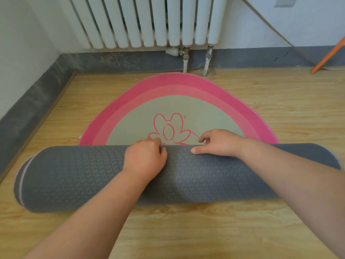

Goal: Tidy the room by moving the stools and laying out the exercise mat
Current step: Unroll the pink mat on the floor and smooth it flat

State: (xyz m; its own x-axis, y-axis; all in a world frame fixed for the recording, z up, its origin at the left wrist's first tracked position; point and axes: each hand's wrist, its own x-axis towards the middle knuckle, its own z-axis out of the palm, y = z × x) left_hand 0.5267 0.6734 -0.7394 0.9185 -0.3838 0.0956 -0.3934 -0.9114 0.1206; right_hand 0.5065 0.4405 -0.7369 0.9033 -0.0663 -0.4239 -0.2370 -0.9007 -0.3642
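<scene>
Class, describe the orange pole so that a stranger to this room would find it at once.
Start at the white radiator on the far wall and look right along the grey skirting. The orange pole leans there, foot on the wooden floor. Nothing else in view is orange.

I see the rolled exercise mat (93,176) as matt grey foam-like stuff, embossed with a fine diamond texture. Beyond it, its unrolled face (196,107) looks woven, pink-bordered; the floor (280,101) beneath is smooth, slightly glossy wood-grain.
</scene>
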